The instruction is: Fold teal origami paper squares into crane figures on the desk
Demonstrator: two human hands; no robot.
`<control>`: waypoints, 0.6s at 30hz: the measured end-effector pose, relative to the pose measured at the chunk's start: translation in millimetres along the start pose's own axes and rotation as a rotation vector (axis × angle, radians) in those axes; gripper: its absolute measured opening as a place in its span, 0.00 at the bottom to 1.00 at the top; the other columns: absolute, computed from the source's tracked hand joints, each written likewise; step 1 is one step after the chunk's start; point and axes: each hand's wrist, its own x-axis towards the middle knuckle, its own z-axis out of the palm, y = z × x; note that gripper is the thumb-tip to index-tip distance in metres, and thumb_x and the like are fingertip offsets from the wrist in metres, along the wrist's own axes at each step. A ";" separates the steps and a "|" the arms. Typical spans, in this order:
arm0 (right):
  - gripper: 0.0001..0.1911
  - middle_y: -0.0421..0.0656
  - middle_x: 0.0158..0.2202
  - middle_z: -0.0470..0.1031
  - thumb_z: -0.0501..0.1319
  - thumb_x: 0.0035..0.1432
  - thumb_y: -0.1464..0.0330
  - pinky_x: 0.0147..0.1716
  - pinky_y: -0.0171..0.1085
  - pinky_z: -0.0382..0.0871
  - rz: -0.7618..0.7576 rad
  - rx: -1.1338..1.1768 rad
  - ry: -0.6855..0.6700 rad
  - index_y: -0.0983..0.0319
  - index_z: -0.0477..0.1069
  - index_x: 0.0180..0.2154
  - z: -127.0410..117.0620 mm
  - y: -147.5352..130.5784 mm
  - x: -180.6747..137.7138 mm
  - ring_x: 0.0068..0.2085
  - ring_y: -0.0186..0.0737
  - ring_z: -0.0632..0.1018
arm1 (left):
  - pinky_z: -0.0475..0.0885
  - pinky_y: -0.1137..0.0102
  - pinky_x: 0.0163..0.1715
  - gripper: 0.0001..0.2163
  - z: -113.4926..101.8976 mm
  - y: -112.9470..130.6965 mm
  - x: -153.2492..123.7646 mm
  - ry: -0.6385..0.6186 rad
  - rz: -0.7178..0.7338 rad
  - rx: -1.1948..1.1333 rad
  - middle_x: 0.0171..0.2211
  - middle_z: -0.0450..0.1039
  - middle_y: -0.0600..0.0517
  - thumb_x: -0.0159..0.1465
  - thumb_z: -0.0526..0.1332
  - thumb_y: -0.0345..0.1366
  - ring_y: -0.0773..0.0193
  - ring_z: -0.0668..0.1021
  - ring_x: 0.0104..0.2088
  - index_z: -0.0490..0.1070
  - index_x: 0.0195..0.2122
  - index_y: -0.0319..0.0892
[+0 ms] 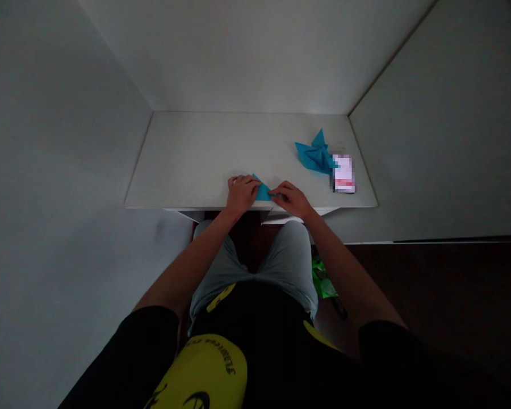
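Beyond the knees (292, 241) on my feed, the folded blue paper (264, 193) lies near the front edge of the white tabletop (187, 165), between and touching both hands. The left hand (242, 192) overlaps its left side; I can't tell whether those fingers pinch or only press. The right hand's (290, 199) thumb and forefinger seem to pinch its right corner, where its long sloping edge descends from upper left. Farther right sits a larger blue paper figure (313, 156).

The blue paper (263, 194) is partly hidden — by hands (242, 195).
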 end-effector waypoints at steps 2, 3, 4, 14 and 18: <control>0.19 0.47 0.49 0.76 0.63 0.74 0.51 0.41 0.43 0.75 -0.019 -0.034 -0.004 0.54 0.86 0.52 1.3 2.1 -0.3 0.35 0.39 0.75 | 0.58 0.38 0.70 0.12 0.4 0.0 0.4 -0.011 0.048 -0.006 0.59 0.83 0.46 0.74 0.64 0.42 0.42 0.78 0.62 0.85 0.54 0.53; 0.18 0.47 0.50 0.75 0.63 0.74 0.52 0.41 0.43 0.76 -0.024 -0.040 -0.005 0.54 0.86 0.52 1.8 3.3 -0.4 0.35 0.39 0.75 | 0.57 0.38 0.72 0.12 0.6 -1.8 1.2 -0.026 0.057 -0.012 0.60 0.83 0.47 0.73 0.66 0.42 0.42 0.78 0.63 0.85 0.54 0.53; 0.18 0.47 0.50 0.75 0.63 0.75 0.52 0.41 0.43 0.76 -0.024 -0.035 -0.001 0.53 0.86 0.53 2.2 4.3 -0.4 0.35 0.39 0.75 | 0.57 0.38 0.73 0.13 0.6 -4.7 2.7 -0.049 0.066 -0.025 0.61 0.83 0.47 0.72 0.66 0.42 0.43 0.78 0.65 0.84 0.55 0.53; 0.21 0.50 0.54 0.73 0.60 0.76 0.54 0.54 0.51 0.76 -0.080 -0.199 0.023 0.51 0.82 0.62 5.7 3.1 0.0 0.46 0.49 0.76 | 0.74 0.50 0.63 0.09 -8.7 -18.0 5.6 -0.168 0.248 -0.098 0.56 0.84 0.43 0.74 0.65 0.38 0.50 0.82 0.59 0.86 0.49 0.48; 0.27 0.53 0.57 0.73 0.61 0.75 0.53 0.58 0.57 0.73 -0.080 -0.324 -0.018 0.52 0.75 0.69 7.5 1.9 0.7 0.48 0.53 0.74 | 0.68 0.47 0.66 0.15 -14.1 -8.9 -11.6 -0.160 0.247 -0.017 0.60 0.82 0.44 0.72 0.70 0.47 0.45 0.79 0.63 0.84 0.55 0.49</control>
